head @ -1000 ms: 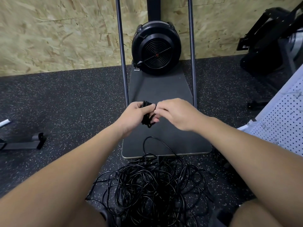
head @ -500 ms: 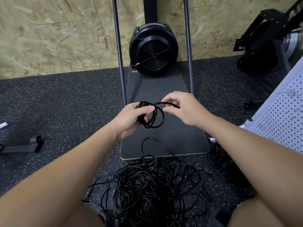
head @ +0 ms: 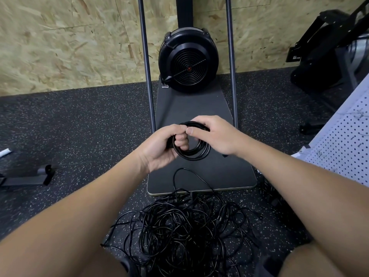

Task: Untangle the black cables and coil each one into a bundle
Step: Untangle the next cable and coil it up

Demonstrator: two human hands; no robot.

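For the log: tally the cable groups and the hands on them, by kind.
Coiled cable bundle, gripped by left hand and right hand: 1
Tangled cable pile on floor: 1
Hands: 2
Total: 4

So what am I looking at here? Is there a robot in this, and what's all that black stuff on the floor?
No robot: a person wears a camera on the head, looking down at their own bare arms. The left hand grips a small coil of black cable, and the right hand pinches the coil's top. Below, on the speckled floor, lies a tangled pile of black cables waiting to be sorted. Beyond the hands stands a black fan-like machine on a dark base plate, against a chipboard wall.
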